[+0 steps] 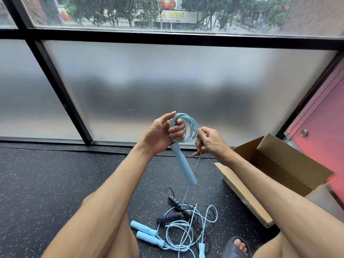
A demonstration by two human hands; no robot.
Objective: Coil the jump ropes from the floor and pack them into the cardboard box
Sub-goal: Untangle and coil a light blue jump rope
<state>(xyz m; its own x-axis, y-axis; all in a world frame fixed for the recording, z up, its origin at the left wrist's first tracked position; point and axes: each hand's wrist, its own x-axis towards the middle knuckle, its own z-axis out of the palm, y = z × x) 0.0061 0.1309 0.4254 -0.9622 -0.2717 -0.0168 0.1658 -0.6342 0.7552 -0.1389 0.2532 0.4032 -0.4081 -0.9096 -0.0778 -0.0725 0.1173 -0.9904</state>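
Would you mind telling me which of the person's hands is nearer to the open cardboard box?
Right. The right hand pinches the light blue rope beside the cardboard box and its near flap. The left hand, holding the coil, sits farther away.

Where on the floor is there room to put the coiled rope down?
Bare floor lies wide to the left of the left forearm, up to the window frame. A narrower strip runs between the rope pile and the cardboard box. The pile itself, by the sandal, is crowded.

Cardboard box [290, 175] interior mostly out of sight, floor rope tangle [188, 229] clipped by the bottom edge.
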